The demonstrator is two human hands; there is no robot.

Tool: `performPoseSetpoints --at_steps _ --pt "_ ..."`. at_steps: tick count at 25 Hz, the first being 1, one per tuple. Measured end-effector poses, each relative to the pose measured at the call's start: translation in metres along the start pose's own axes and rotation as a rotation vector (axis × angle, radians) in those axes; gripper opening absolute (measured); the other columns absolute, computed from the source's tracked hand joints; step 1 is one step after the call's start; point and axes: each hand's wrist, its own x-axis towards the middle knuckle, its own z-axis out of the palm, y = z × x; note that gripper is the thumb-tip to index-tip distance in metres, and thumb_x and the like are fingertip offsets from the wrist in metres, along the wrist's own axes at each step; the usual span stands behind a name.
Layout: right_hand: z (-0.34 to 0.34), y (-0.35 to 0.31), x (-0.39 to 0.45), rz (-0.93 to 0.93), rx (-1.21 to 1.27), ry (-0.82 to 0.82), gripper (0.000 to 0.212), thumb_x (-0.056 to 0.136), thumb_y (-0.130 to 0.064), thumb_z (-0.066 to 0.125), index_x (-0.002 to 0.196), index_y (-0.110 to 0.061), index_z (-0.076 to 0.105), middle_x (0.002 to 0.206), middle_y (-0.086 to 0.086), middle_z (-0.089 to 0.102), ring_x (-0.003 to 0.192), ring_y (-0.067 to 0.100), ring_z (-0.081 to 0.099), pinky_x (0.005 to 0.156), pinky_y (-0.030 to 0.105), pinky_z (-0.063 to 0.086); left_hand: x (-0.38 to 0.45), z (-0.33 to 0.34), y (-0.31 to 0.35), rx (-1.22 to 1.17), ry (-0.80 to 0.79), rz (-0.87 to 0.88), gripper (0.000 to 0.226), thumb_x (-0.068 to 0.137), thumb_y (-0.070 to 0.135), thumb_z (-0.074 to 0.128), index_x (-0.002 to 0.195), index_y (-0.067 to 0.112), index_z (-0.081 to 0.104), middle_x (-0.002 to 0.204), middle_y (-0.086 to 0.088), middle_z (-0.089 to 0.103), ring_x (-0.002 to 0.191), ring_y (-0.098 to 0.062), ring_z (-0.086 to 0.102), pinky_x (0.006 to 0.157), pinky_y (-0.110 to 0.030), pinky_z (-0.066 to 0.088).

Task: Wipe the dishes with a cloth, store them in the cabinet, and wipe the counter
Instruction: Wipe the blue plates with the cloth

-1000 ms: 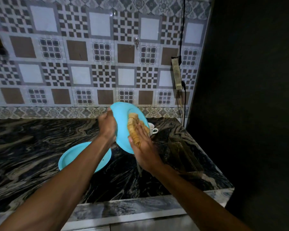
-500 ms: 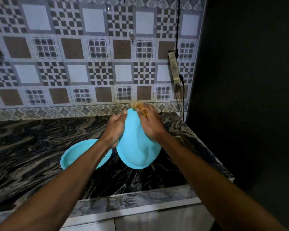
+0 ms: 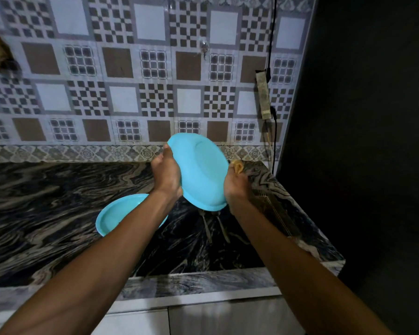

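A turquoise bowl [image 3: 201, 175] is held up above the surface [image 3: 58, 209], tilted on edge with its underside turned toward the camera. The left hand [image 3: 166, 174] is closed round the bowl's left rim, its fingers curled over the edge and its thumb along the outside. The right hand [image 3: 237, 187] is set against the bowl's right edge, and a yellowish cloth [image 3: 237, 166] is pinched in its curled fingers, a small fold of it showing just above the knuckles and touching the rim. How much of the cloth lies behind the bowl cannot be told.

Below and to the left of the left hand, partly hidden under the left forearm, a second turquoise plate [image 3: 121, 215] lies flat on the dark, swirl-patterned marble surface. Directly beneath the held bowl, between the two forearms, two pieces of metal cutlery [image 3: 214, 228] are laid side by side on the surface, their handles pointing toward the near edge; their heads are hidden in the bowl's shadow. To the right of the right hand a dark rectangular tray [image 3: 276, 211] is faintly seen near the surface's right end.

Beyond both hands a patterned tiled wall [image 3: 121, 68] is seen, with a power strip [image 3: 263, 95] hung on it above the right hand and a black cable [image 3: 272, 32] running up from it. Pale cabinet doors [image 3: 203, 317] are seen under the front edge of the surface.
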Motion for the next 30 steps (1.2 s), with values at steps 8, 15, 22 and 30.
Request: performPoseSetpoints --at_steps 8,15,22,30 --pt "0.033 0.015 -0.029 0.057 -0.206 -0.166 0.037 0.097 -0.018 0.046 0.125 0.003 0.055 0.129 0.021 0.058 0.118 0.034 0.056 0.098 0.038 0.047 0.017 -0.012 -0.032 0.422 0.032 0.359 0.046 0.102 0.027 0.036 0.058 0.020 0.026 0.053 0.001 0.025 0.048 -0.013 0.024 0.050 -0.029 0.019" --pt "0.032 -0.049 -0.008 -0.105 -0.307 -0.226 0.046 0.096 -0.035 0.047 0.123 0.001 0.055 0.114 0.016 0.062 0.104 0.029 0.062 0.084 0.034 0.048 0.027 -0.034 -0.031 0.815 -0.256 0.690 0.040 0.097 0.033 0.036 0.059 0.023 0.030 0.052 0.004 0.030 0.052 -0.020 0.035 0.054 -0.038 0.027" --pt "0.068 -0.067 0.017 -0.239 -0.520 -0.249 0.047 0.078 -0.047 0.070 0.098 -0.006 0.064 0.095 0.010 0.069 0.081 0.024 0.068 0.068 0.034 0.057 0.067 -0.088 -0.014 1.399 -0.545 1.049 0.050 0.094 0.048 0.022 0.079 0.012 0.054 0.074 -0.017 0.065 0.072 -0.040 0.062 0.057 -0.039 0.044" --pt "0.194 -0.031 0.049 -0.165 -0.579 -0.357 0.051 0.081 -0.020 0.072 0.123 0.003 0.056 0.123 0.017 0.061 0.110 0.031 0.060 0.080 0.028 0.048 0.169 -0.162 -0.009 1.737 -0.618 1.244 0.041 0.092 0.042 0.035 0.064 0.016 0.051 0.056 -0.003 0.059 0.048 -0.027 0.059 0.039 -0.026 0.028"
